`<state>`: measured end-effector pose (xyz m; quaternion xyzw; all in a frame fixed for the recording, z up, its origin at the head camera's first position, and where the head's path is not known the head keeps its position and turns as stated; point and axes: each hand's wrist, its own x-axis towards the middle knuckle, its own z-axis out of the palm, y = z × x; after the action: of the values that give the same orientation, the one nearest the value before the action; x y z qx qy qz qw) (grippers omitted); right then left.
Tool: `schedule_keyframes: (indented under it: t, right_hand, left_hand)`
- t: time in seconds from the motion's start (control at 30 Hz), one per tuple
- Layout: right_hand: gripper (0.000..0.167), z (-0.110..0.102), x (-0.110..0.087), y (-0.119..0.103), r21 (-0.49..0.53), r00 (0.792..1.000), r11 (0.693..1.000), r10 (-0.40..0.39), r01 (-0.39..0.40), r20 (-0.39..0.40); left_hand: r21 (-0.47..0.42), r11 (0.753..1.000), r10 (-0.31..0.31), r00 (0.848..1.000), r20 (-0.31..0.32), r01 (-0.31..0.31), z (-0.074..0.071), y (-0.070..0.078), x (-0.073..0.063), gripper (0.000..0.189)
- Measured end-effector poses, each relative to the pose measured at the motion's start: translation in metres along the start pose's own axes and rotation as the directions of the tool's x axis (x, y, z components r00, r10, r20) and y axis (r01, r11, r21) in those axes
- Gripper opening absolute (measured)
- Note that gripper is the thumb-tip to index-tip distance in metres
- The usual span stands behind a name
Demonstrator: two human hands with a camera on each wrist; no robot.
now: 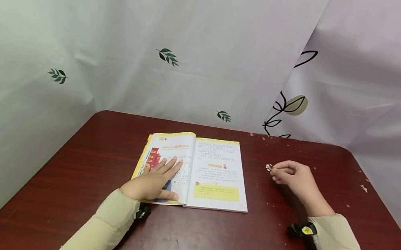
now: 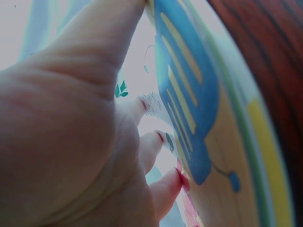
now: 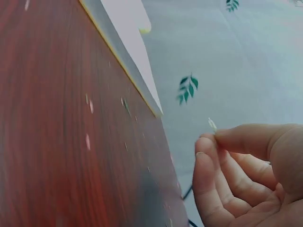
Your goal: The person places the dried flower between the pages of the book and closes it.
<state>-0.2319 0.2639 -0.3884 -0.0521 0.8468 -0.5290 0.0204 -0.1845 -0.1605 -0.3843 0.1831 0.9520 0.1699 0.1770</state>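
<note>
An open book (image 1: pixel 217 175) lies on the dark red table, its left page showing a red building and a blue shape. My left hand (image 1: pixel 155 181) rests on that left page with the fingers spread. Close up in the left wrist view, the blue printed shape (image 2: pixel 189 99) appears beside the thumb. To the right of the book, above the table, my right hand (image 1: pixel 293 178) pinches a small white-and-dark piece (image 1: pixel 269 167) between thumb and fingers. Only a pale tip (image 3: pixel 212 124) of it shows in the right wrist view; its kind is unclear.
The glossy table (image 1: pixel 193 237) has scattered pale chips on its right side. A white curtain (image 1: pixel 204 85) with leaf prints hangs behind its far edge. A black strap (image 1: pixel 300 230) sits at the right wrist, and a dark device (image 1: pixel 142 211) at the left.
</note>
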Motion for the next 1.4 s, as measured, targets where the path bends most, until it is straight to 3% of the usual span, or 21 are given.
schedule_keyframes:
  t: [0.27, 0.6, 0.97, 1.17, 1.4]
  right_hand:
    - [0.026, 0.025, 0.004, -0.016, 0.095, 1.0, 0.995, 0.006, -0.006, 0.008]
    - [0.018, 0.065, 0.018, -0.034, 0.111, 1.0, 0.994, 0.013, -0.015, 0.021]
    - [0.011, 0.118, 0.029, -0.059, 0.181, 0.993, 0.977, 0.109, -0.114, 0.038]
    - [0.009, 0.146, 0.039, -0.066, 0.164, 0.989, 0.977, 0.126, -0.137, 0.073]
    - [0.007, 0.167, 0.044, -0.072, 0.226, 0.984, 0.96, 0.142, -0.164, 0.109]
  left_hand:
    - [0.014, 1.0, -0.005, 1.0, 0.01, 0.004, 0.001, 0.0, 0.0, 0.102]
    - [0.005, 1.0, 0.005, 1.0, -0.004, -0.005, 0.0, 0.001, 0.001, 0.103]
    - [0.005, 1.0, -0.004, 1.0, 0.0, 0.004, 0.0, 0.002, -0.003, 0.102]
    - [-0.002, 1.0, -0.004, 1.0, -0.007, 0.004, 0.0, 0.001, -0.004, 0.101]
    - [0.021, 1.0, -0.005, 1.0, -0.004, 0.005, 0.001, 0.001, -0.001, 0.102]
